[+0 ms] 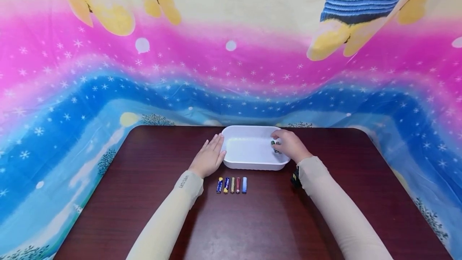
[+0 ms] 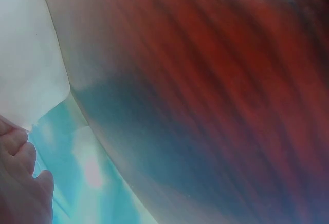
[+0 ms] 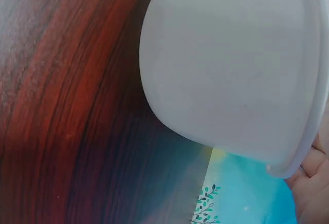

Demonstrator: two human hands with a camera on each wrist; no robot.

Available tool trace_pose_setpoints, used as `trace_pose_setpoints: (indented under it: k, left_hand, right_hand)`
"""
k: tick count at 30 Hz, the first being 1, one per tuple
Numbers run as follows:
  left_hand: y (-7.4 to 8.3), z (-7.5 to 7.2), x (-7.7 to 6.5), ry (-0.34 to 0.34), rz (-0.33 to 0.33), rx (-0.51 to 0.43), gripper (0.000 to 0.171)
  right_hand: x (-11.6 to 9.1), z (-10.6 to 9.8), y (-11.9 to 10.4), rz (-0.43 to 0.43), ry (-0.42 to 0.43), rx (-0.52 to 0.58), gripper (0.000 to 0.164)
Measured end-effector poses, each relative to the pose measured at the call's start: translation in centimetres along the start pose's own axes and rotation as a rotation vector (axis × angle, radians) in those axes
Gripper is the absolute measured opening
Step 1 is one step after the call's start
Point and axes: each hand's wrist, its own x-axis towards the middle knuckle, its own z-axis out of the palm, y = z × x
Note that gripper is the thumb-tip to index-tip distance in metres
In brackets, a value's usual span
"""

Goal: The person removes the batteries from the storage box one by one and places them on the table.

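A white plastic tray stands near the far edge of the table. At its left end my left hand rests against the rim with fingers extended. My right hand reaches over the tray's right end and pinches dark green batteries between thumb and fingers, just inside the rim. Part of those batteries is hidden behind the thumb. In the right wrist view the tray's outer wall covers most of that hand. Several batteries stand in a row in front of the tray, among them a blue one and a red one.
The dark brown wooden table ends just behind the tray. A colourful printed cloth hangs behind and beside it. A black strap device sits at my right wrist.
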Motion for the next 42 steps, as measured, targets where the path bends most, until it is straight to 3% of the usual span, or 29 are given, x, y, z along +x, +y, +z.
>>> trace_pose_setpoints:
  k: [7,16,22,30,35,42]
  left_hand:
    - [0.2,-0.4,0.0,-0.032,-0.005,0.015,0.064]
    - [0.0,-0.1,0.0,-0.013,-0.004,0.017,0.064]
    - [0.0,-0.1,0.0,-0.017,-0.005,0.021,0.064]
    - [0.0,0.0,0.1,-0.014,-0.003,0.023,0.064]
    - [-0.1,0.1,0.0,-0.012,-0.005,0.016,0.065]
    - [-0.1,0.0,0.0,-0.014,-0.004,0.018,0.065]
  right_hand:
    - [0.3,0.1,0.1,-0.048,-0.025,-0.107,0.038]
    - [0.8,0.2,-0.1,-0.169,-0.066,-0.309,0.037]
    - [1.3,0.8,-0.5,-0.145,-0.141,-0.398,0.022]
    - [1.3,1.0,-1.5,-0.066,-0.221,-0.439,0.031]
    - [1.5,1.1,-1.5,-0.081,-0.222,-0.458,0.026]
    - [1.7,1.3,-0.9,-0.103,-0.191,-0.39,0.021]
